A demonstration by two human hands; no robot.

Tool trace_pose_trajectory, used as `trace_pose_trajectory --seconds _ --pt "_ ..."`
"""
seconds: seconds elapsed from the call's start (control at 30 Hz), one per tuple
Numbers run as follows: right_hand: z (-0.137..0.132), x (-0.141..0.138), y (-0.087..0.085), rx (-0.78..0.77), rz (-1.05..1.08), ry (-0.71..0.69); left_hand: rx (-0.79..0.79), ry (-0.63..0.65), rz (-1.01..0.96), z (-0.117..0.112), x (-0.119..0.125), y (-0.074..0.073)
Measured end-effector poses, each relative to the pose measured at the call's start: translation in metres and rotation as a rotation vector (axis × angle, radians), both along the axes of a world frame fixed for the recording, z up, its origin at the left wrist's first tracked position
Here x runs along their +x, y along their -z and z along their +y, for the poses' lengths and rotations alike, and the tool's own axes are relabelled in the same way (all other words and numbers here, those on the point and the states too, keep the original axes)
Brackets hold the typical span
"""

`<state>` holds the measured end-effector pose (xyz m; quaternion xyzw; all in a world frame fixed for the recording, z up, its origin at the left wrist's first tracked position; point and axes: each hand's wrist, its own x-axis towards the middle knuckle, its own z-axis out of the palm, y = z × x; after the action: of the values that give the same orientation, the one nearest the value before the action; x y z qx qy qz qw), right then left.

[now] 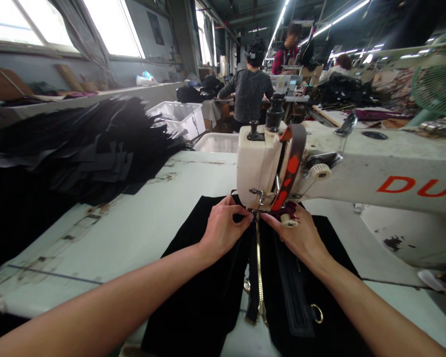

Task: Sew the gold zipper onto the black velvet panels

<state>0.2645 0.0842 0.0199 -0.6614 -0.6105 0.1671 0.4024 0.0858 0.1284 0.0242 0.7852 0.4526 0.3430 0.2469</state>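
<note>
Black fabric [204,277] lies on the pale sewing table [134,223] under the head of a white sewing machine [342,168]. A gold zipper [259,267] runs down the middle of the fabric toward me. My left hand [223,230] pinches the fabric edge just left of the needle area. My right hand [297,233] presses and grips the fabric on the right side of the zipper, fingers closed near the presser foot. A metal ring [317,313] hangs on the fabric at the lower right.
A big heap of black cut pieces [78,148] covers the table's left side. White plastic bins [182,116] stand behind it. A person in a dark top [249,94] sits with their back to me at another station. A green fan [436,89] is at the far right.
</note>
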Motion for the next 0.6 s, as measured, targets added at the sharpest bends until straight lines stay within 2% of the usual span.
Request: trace_pose_trajectory --seconds 0.3,0.6 --pt "0.0 -0.001 0.002 0.051 0.034 -0.045 0.012 -0.003 -0.025 -0.001 0.001 -0.002" --pt "0.003 -0.007 0.012 0.132 0.041 -0.079 0.019 0.004 -0.02 -0.001 0.002 0.0"
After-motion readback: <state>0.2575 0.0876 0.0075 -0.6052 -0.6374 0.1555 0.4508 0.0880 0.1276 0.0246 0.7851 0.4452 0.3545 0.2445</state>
